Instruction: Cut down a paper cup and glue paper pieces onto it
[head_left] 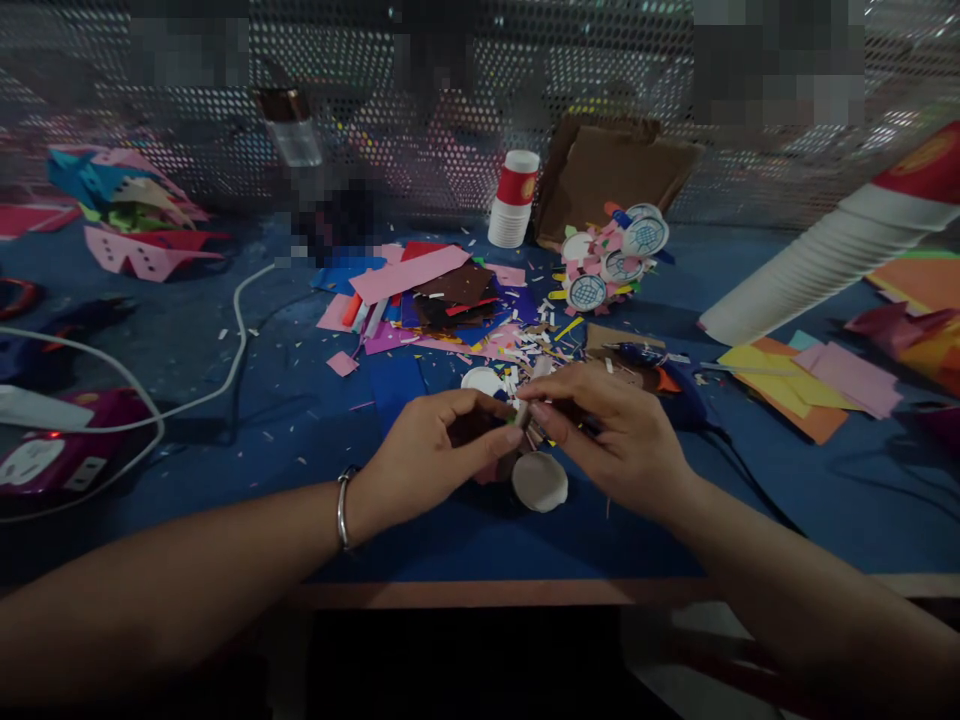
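Over the front middle of the blue table, my left hand (446,440) and my right hand (615,430) meet with fingertips pinched together. Between them is a small brownish strip (523,412), probably paper, partly covered by the fingers. A round white disc (540,482) like a cup base sits just below the fingertips. Beside it, something brownish-pink lies in shadow under my left hand and is hard to make out. Another white disc (484,381) shows behind my left fingers, near scattered paper scraps (536,345).
Stacked colored paper (450,290) lies behind the hands. Farther back stand paper cups (514,200), a decorated cup cluster (615,260) and cardboard (615,180). A long cup stack (825,260) leans at right, near a blue glue gun (682,390). A white cable (241,330) crosses the left.
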